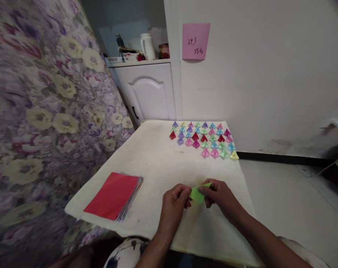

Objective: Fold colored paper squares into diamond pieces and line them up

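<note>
A folded piece of bright green paper (197,195) is held between my two hands, above the near part of the table. My left hand (176,198) pinches its left corner between thumb and fingers. On the other side my right hand (215,192) grips the upper right edge, thumb on the front face. The fingers behind the paper are partly hidden. Farther back lie rows of small folded paper pieces (196,143) in purple, pink, red, green, blue and yellow. A stack of coloured paper sheets (113,195), red on top, rests at the left.
The table (157,158) has a cream cover and stands against a white wall (255,74). A floral curtain (65,123) hangs along the left. Behind is a white cabinet (150,96) with a white jug (148,47) on its top. A pink note (196,41) sticks to the wall.
</note>
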`<state>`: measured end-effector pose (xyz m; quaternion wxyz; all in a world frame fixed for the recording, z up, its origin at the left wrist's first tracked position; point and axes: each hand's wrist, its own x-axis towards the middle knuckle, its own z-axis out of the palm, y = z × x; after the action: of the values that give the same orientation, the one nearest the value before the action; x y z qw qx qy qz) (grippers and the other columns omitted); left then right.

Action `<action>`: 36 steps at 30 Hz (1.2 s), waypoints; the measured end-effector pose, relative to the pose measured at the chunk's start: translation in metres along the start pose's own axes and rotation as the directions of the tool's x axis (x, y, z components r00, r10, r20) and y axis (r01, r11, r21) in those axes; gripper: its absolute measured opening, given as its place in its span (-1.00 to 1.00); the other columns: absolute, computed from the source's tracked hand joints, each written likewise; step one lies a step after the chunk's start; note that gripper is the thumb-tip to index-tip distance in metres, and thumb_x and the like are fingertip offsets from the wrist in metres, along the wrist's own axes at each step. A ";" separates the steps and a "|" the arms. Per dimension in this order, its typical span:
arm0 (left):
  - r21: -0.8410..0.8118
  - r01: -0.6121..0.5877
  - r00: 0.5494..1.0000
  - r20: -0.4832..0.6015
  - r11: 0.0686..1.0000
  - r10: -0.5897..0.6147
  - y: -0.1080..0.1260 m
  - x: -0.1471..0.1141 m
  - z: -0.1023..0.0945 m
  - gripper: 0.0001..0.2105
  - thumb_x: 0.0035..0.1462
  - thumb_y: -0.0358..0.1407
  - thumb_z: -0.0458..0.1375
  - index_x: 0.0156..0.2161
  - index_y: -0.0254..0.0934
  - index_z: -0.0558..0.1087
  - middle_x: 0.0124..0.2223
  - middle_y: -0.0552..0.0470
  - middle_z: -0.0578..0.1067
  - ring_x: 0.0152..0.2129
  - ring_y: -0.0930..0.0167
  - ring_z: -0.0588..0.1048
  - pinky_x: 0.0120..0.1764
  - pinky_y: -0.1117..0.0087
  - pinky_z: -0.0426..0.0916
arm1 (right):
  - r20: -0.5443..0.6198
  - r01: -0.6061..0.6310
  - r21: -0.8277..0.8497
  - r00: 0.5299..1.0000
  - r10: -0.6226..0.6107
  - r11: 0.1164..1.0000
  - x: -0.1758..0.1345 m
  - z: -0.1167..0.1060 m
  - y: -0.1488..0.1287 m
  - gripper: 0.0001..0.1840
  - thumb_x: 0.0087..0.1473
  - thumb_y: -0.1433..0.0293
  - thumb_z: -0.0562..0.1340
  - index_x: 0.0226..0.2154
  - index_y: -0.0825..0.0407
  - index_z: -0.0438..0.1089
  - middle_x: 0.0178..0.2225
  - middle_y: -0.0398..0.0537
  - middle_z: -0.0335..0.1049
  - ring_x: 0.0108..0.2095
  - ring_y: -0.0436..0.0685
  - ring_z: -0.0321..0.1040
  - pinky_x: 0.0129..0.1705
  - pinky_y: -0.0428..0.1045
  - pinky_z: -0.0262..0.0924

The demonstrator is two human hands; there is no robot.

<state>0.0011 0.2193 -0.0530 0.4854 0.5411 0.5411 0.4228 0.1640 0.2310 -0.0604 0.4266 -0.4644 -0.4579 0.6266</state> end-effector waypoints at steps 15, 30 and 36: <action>-0.099 0.065 0.998 0.007 0.993 -0.065 -0.008 0.003 0.000 -0.74 0.01 -0.17 0.17 -0.55 -0.31 0.36 -0.68 0.15 0.34 -0.67 0.53 0.27 -0.55 0.53 0.14 | 0.014 -0.043 0.006 0.999 0.043 0.999 0.000 0.000 0.003 -0.72 -0.27 0.23 0.35 -0.59 0.09 0.34 -0.72 -0.21 0.30 -0.68 -0.05 0.22 -0.59 -0.11 0.13; -0.186 0.161 0.983 0.119 0.969 -0.140 -0.015 0.008 0.021 -0.88 -0.13 -0.34 0.24 -0.47 -0.39 0.46 -0.67 0.12 0.37 -0.71 0.53 0.31 -0.63 0.54 0.16 | -0.058 0.046 -0.057 0.997 -0.049 0.997 0.000 -0.006 -0.001 -0.88 -0.19 0.38 0.29 -0.58 0.10 0.35 -0.68 -0.25 0.25 -0.66 -0.10 0.09 -0.62 -0.16 -0.01; -0.278 0.086 0.995 0.080 0.957 -0.066 -0.008 0.005 0.021 -0.83 -0.06 -0.28 0.24 -0.37 -0.37 0.46 -0.67 0.15 0.38 -0.71 0.54 0.31 -0.64 0.55 0.17 | -0.077 0.059 -0.152 0.994 -0.072 0.987 -0.004 -0.007 -0.007 -0.85 -0.14 0.36 0.29 -0.57 0.08 0.33 -0.68 -0.28 0.16 -0.64 -0.10 0.06 -0.60 -0.16 -0.01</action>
<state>0.0207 0.2220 -0.0647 0.5919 0.4599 0.4785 0.4574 0.1723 0.2303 -0.0535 0.4294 -0.5052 -0.5008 0.5564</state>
